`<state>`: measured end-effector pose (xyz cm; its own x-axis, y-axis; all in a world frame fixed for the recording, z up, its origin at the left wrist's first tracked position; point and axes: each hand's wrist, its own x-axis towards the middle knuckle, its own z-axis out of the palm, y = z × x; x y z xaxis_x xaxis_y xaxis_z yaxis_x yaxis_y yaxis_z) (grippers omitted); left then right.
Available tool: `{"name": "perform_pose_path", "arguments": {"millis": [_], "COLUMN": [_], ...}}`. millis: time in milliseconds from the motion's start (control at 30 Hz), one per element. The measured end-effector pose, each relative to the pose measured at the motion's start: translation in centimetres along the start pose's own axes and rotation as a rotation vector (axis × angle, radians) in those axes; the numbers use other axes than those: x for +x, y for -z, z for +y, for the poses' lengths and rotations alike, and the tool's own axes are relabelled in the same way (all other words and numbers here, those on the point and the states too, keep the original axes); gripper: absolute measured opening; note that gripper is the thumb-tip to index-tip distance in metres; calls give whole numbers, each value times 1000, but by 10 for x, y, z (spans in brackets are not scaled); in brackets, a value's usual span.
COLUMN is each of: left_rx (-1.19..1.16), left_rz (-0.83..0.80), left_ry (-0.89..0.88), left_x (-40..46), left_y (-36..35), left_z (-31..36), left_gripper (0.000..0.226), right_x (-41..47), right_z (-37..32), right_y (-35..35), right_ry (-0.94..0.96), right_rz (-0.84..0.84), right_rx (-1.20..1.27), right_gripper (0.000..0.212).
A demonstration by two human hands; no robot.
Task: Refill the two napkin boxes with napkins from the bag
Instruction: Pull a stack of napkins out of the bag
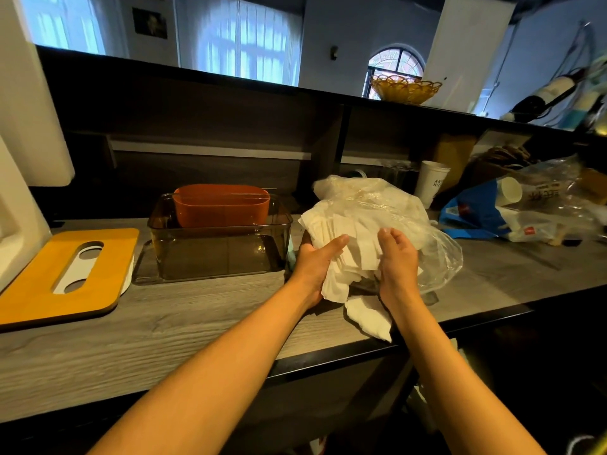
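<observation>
A grey wood-grain counter (pixel 184 323) with a dark front edge runs across the middle of the frame, backed by a dark shelving unit whose top ledge carries a woven yellow basket (pixel 405 88) at the upper right. Beyond the ledge, curtained windows and an arched window glow pale blue in a dim room. At the left of the frame a yellow lid with an oblong slot (pixel 70 274) lies flat on the counter, and just to its right stands a smoky transparent napkin box (pixel 220 254) with a terracotta napkin box (pixel 221 205) directly behind it; whether the two touch cannot be told. At the right a white paper cup (pixel 430 183) stands upright near a blue-and-clear plastic bag of cups (pixel 512 208). In the centre lies the clear plastic napkin bag (pixel 437 254), crumpled and open toward the person, with a thick, uneven bundle of white napkins (pixel 348 238) spilling from it. The left hand (pixel 315 261) grips the bundle from the left with its fingers curled around it, and the right hand (pixel 397 257) holds it from the right with its fingers bent onto the paper. One loose napkin (pixel 371 318) lies at the counter's front edge below the hands.
</observation>
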<state>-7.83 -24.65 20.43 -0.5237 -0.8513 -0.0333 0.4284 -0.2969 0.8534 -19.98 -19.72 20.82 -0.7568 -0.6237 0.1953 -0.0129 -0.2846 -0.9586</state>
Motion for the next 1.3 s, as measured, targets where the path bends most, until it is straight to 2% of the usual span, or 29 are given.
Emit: {"name": "perform_pose_path", "arguments": {"millis": [100,233,300,400,467,533,733,900,1000,1133,1233,1300], "left_rx": [21,143,125,59,55,42,-16,62,161,126,81,68], "left_rz": [-63,-21,3,-51,-91,-90,18,-42,-20,29,100,109], "left_ry": [-40,-119,-113,-46,-10,19,-1,60,40,-12,9,44], "left_x": [0,0,-1,-4,-6,-6,0,-2,-3,-1,2,3], "left_y": [-2,-3,-2,-1,-1,-1,-1,0,-1,-2,1,2], "left_z": [-2,-3,-1,3,4,5,6,5,3,5,5,4], "left_gripper": [31,39,30,15,11,6,18,8,23,35,34,37], "right_x": [-3,-7,-8,-10,-12,-13,-7,-9,-6,-4,-2,-3], "right_z": [4,6,3,-3,-6,-6,-1,-3,-1,2,-2,-7], "right_y": [-8,-9,-6,-4,-5,-4,2,0,1,6,11,11], "right_ry": [-13,8,44,17,-46,-14,18,34,74,96,58,18], "right_rz": [-71,-136,-127,-128,-188,-200,-62,-95,-84,8,126,90], "right_rx": [-234,-303,-305,-226,-155,-147,-122,-94,-110,-135,22,173], "right_gripper": [25,18,13,26,15,16,33,19,18,20,14,11]}}
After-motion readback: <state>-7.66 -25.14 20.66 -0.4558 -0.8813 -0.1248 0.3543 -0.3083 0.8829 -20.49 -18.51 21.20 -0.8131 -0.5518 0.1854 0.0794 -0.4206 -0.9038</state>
